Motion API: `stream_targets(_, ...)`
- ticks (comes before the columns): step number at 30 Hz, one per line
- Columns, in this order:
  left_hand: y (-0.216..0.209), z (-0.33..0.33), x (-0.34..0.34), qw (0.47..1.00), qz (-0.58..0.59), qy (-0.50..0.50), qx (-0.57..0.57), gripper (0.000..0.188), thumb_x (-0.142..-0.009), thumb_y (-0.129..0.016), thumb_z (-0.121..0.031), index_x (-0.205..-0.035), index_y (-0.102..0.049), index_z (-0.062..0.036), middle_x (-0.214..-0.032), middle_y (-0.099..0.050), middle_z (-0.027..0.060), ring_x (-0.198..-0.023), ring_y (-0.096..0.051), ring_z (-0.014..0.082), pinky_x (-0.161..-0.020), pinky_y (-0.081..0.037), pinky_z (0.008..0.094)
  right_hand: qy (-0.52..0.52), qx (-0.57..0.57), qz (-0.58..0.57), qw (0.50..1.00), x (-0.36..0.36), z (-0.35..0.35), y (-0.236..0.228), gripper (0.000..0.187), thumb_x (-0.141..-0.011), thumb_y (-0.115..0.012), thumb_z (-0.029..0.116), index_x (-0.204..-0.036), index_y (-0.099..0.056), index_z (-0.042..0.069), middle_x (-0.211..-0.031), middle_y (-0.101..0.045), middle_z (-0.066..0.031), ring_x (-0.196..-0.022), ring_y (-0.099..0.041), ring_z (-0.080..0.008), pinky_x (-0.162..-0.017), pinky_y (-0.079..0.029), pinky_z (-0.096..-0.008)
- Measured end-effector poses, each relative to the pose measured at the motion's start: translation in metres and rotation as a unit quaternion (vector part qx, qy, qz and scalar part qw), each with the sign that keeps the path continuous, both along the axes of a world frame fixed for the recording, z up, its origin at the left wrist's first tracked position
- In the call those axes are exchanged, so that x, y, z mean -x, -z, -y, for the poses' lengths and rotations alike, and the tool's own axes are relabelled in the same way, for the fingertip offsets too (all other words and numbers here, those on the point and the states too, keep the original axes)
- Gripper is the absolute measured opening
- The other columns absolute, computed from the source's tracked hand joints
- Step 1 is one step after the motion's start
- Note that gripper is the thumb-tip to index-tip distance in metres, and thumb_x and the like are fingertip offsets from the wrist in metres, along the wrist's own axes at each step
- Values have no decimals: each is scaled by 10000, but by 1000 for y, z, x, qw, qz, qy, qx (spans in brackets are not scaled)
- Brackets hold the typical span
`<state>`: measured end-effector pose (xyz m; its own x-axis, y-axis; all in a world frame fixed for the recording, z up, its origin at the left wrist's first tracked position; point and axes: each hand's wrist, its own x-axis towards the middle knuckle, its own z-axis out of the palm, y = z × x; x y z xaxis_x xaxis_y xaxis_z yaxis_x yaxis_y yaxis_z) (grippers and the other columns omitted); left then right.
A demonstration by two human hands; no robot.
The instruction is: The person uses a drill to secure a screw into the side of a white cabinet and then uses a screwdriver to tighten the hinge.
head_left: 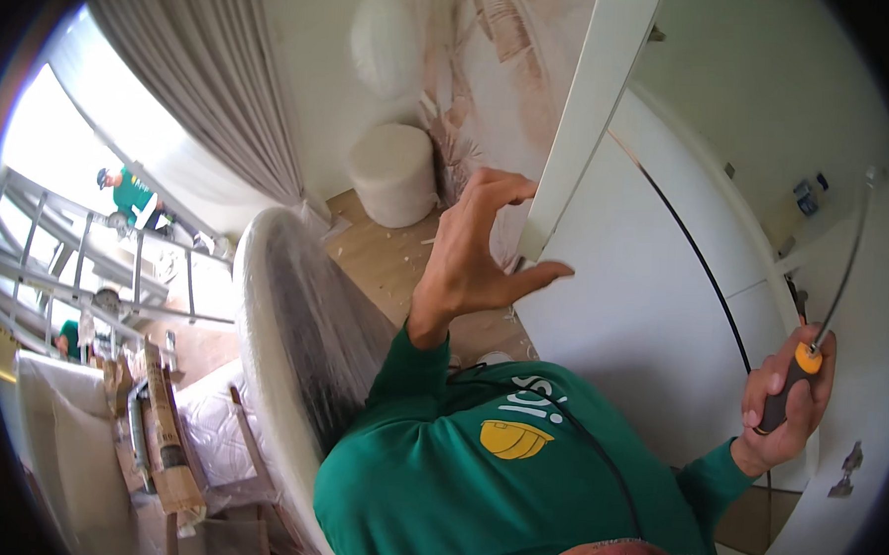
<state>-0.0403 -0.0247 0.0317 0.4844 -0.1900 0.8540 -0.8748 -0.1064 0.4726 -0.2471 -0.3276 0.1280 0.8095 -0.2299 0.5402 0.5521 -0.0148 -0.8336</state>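
We note the left hand (475, 249) raised, fingers spread and curled, fingertips at the lower end of a white door (585, 125) edge; thumb points right, below that edge. Whether the fingers actually press the door we cannot tell, but the hand is not closed around it.

The right hand (791, 402) is clamped on a screwdriver (809, 343): dark grip in the fist, orange collar just above the thumb, long thin shaft running up and right toward the inner cabinet (845, 196) wall. The tip is too small for us to see where it lands. The two hands are well apart, one at each side of the white panel (651, 316) between them.

Both sleeves (486, 458) are green; a thin black cord (596, 443) crosses the chest area.

On the cabinet side near the right hand we record a small metal hinge (846, 470) plate. A dark line curves across the white panel.

Further out, left of the arm: a plastic-wrapped chair (293, 340), a white round stool (394, 174) on wood floor (381, 260), a grey curtain (205, 79), and cardboard pieces (165, 424) at lower left. Through the bright window (64, 142), two other people in green stand on metal scaffolding (98, 252).
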Motion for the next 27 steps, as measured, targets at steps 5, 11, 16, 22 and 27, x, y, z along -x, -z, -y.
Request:
stream_targets(5,14,23,-16,985,35,153,68,906,-752,-837,-668,-1291,-600,20,-1195,-618,212,-1107,-609,367,-948,-488,472,-25,-46,88,995,21,7,4,593,-932,-782,208,-1304,-402,-52,-843,-533,-111,-410,-423,-129,-382,-410,-247)
stream_targets(11,22,70,-24,963,37,259,72,930,-854,-601,-830,-1259,-628,7,-1165,-586,209,-1096,-579,339,-966,-467,467,-23,-50,159,986,53,-1,15,518,-950,-773,153,-1250,-396,-38,-868,-538,-146,-464,-476,-138,-401,-458,-269)
stream_targets(16,19,105,-21,943,12,331,18,958,-874,-505,-882,-1260,-630,-14,-1194,-534,184,-1143,-543,306,-1003,-438,446,120,-84,154,977,80,-23,42,510,-960,-767,206,-1234,-441,-73,-851,-538,-105,-470,-494,-112,-401,-480,-247)
stream_targets(22,13,139,-23,938,47,341,-25,940,-897,-508,-853,-1272,-624,1,-1195,-523,181,-1132,-536,306,-1014,-434,445,262,-126,124,949,100,-49,58,525,-936,-787,263,-1225,-480,-49,-818,-578,-101,-441,-486,-103,-405,-442,-231)
stream_targets(27,14,160,-24,936,44,347,-27,916,-913,-523,-827,-1287,-621,3,-1188,-533,180,-1137,-513,321,-1013,-427,460,350,-134,91,922,112,-53,72,555,-919,-762,339,-1236,-494,-30,-762,-582,-82,-431,-465,-92,-402,-377,-224)
